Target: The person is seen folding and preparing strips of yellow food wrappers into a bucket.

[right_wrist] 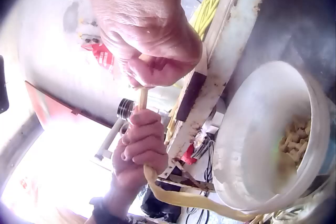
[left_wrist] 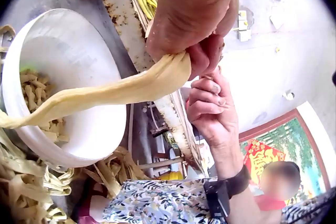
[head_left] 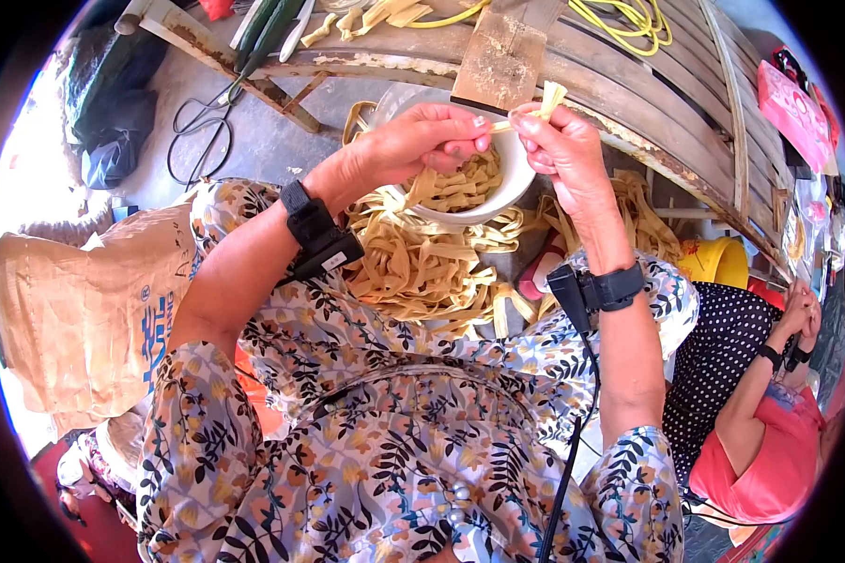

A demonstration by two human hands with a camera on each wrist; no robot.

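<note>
Above a white bucket (head_left: 483, 216), both hands work on one long, pale yellow strip (left_wrist: 113, 91). My left hand (head_left: 422, 141) pinches it near the middle, and a loose length hangs from this hand across the bucket's rim in the left wrist view. My right hand (head_left: 568, 150) pinches the strip's other part, whose folded end (head_left: 553, 96) sticks up past the thumb. A short taut stretch of strip spans the gap between the two hands. Short knotted pieces (head_left: 455, 192) lie inside the bucket. Beside it, a heap of loose strips (head_left: 408, 267) spreads before my lap.
A slatted bench (head_left: 385, 61) with a rusty frame runs behind the bucket, bearing a wooden board (head_left: 502, 66), yellow cord (head_left: 629, 23) and more strips. A brown sack (head_left: 84, 319) stands at left. Another person (head_left: 770, 460) sits at right, near a yellow bucket (head_left: 714, 263).
</note>
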